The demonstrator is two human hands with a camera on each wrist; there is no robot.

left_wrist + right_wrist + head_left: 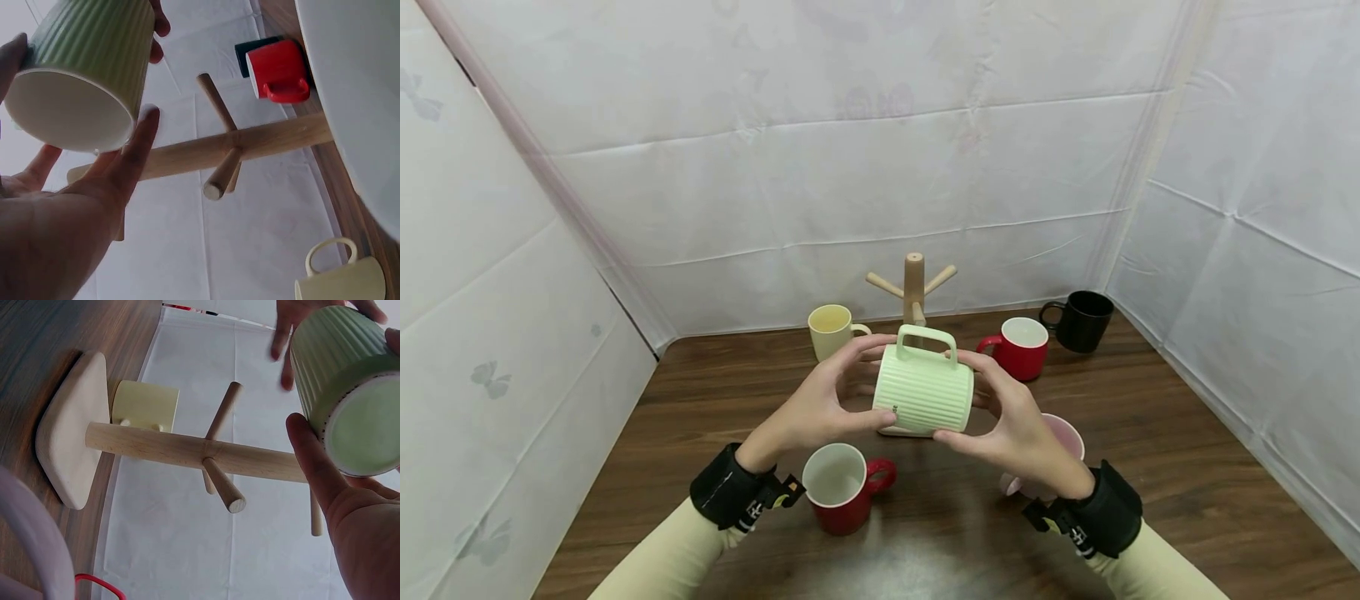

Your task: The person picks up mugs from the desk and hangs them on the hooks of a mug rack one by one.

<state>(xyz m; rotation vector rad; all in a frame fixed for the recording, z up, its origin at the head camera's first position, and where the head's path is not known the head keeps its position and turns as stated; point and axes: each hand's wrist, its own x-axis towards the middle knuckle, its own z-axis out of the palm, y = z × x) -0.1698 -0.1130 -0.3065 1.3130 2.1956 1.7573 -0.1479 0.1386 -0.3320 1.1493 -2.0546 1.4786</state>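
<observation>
The green mug is held sideways below the wooden stand's arms in the head view, mouth end pinched by the left hand, base end by the right hand, seemingly so the handle is left free at twelve o'clock.

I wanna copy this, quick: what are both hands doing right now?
Left hand: holding the green mug, rim end.
Right hand: holding that mug, base end.

Pale-yel sleeves; blk wrist straps w/ wht marks, yel-grn bits.
</observation>
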